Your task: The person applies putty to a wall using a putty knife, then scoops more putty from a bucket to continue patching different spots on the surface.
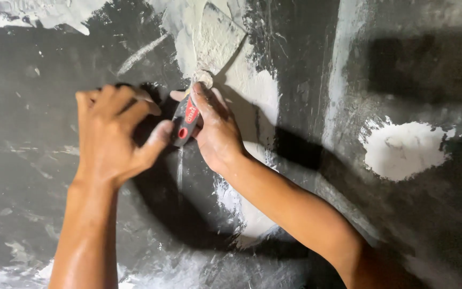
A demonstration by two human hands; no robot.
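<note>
Figure: two bare hands at a dark grey wall (38,176) patched with white filler. The right hand (217,131) wraps the red-and-black handle (186,119) of a putty knife (209,43), fingers pressed together around the grip and the forefinger laid along its upper end toward the neck. The left hand (114,134), at nine o'clock from the handle, has its fingers curled in a loose fist, knuckles toward the wall; its thumb reaches toward the butt of the handle, though whether it touches cannot be told. The knife sits at the centre of the view, handle low, the broad blade rising toward twelve o'clock and lying flat against the wall. The blade is caked with pale filler, so its edges merge with the smear (252,96) around it. By its look the tool is light, with a thin blade that would flex under pressure; the moulded handle appears to be the sound place to grip, as the coated blade is likely slick. A separate white patch (402,150) lies at three o'clock, well apart from both hands.
</note>
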